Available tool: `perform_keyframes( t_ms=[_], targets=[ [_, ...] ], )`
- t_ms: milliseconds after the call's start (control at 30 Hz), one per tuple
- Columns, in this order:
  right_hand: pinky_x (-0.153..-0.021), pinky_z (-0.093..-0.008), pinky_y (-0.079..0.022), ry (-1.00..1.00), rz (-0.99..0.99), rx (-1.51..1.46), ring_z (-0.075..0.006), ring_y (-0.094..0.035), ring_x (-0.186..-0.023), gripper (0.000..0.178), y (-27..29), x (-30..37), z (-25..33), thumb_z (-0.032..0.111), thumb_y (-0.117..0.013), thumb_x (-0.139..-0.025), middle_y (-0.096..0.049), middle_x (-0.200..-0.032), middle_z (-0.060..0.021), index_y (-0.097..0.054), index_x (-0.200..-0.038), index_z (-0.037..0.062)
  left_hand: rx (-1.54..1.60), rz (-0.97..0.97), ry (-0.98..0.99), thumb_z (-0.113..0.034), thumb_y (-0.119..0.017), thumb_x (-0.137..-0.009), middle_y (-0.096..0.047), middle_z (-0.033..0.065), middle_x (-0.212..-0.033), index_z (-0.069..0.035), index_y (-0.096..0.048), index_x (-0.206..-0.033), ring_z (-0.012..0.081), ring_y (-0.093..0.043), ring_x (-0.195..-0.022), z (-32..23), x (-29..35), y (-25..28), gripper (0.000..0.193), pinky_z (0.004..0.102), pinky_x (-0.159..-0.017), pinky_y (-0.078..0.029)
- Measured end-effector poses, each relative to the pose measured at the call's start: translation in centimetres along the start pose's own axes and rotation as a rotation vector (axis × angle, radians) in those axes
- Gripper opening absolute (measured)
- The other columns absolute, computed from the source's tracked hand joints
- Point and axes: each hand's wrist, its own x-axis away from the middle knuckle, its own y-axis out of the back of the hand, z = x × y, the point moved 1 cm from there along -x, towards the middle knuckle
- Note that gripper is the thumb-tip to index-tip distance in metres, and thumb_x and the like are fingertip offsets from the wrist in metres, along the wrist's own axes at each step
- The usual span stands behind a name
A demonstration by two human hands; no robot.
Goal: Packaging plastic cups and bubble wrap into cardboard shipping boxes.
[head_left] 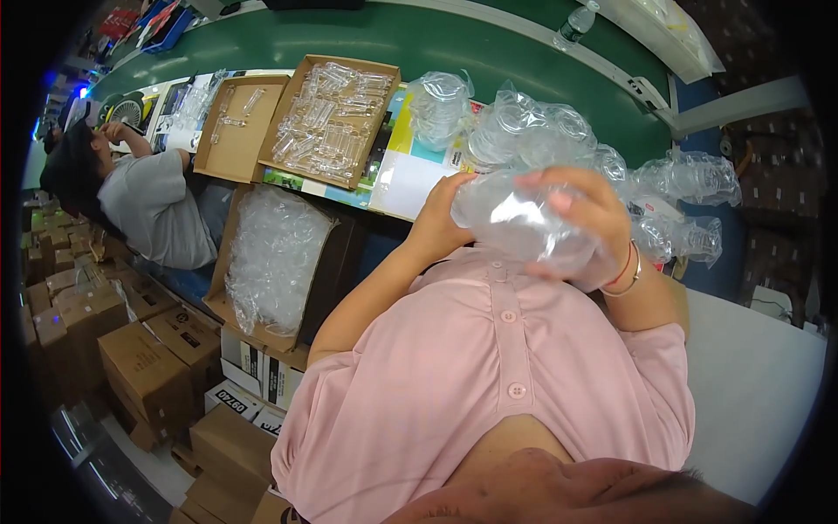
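Observation:
A shiny bundle of clear plastic (511, 218), seemingly round pieces stacked in a bag, is held crosswise in front of my chest. My left hand (443, 214) grips its left end, thumb and fingers closed on the plastic. Around the other end curls my right hand (589, 214), its fingers somewhat blurred over the top. Just beyond my hands, more bagged stacks of round clear plastic pieces (532, 127) lie on the bench, and another bagged stack (441, 105) sits left of them.
A cardboard tray (390, 113) of clear tubular parts and a sparser tray (209, 166) stand at left. Below them is an open carton of clear plastic pieces (275, 253). A co-worker (157, 210) sits farther left, near stacked boxes (148, 367). A bottle (578, 24) stands behind.

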Motion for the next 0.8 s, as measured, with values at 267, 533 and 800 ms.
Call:
perform_keyframes(
  t_ms=[267,533,800],
  targets=[
    [-0.096,-0.0454,-0.042,-0.137,-0.303,-0.464,-0.0335,-0.048,-0.118,0.101,-4.0,4.0,-4.0,0.019,-0.084,-0.067,-0.045,-0.129,-0.0251,-0.019,-0.145,0.0133,0.128,-0.104,0.066,-0.013,-0.085,-0.054,-0.05,0.0177,-0.125,-0.005,-0.041,-0.13,0.0343,-0.047,-0.117,-1.5,-0.5,0.9,0.088,0.0383,-0.099,-0.038],
    [-0.107,-0.0434,-0.027,-0.36,0.05,0.294,-0.0287,-0.038,-0.128,0.085,-8.8,10.0,-8.2,0.042,-0.076,-0.072,-0.04,-0.139,-0.0147,-0.037,-0.137,0.0057,-0.086,-0.078,-0.125,-0.015,-0.082,-0.062,-0.051,0.0172,-0.124,-0.004,-0.045,-0.126,0.0336,-0.051,-0.113,-2.3,-1.1,1.1,0.075,0.0383,-0.094,-0.042],
    [-0.107,-0.0423,-0.026,-0.237,0.182,0.722,-0.0277,-0.043,-0.123,0.062,-8.4,7.5,-7.2,0.037,-0.069,-0.078,-0.047,-0.134,-0.0109,-0.049,-0.129,0.0079,0.109,-0.115,-0.026,-0.016,-0.084,-0.058,-0.047,0.0177,-0.13,-0.005,-0.036,-0.135,0.0353,-0.047,-0.118,-0.8,-0.8,0.2,0.091,0.0378,-0.099,-0.039]
  ],
)
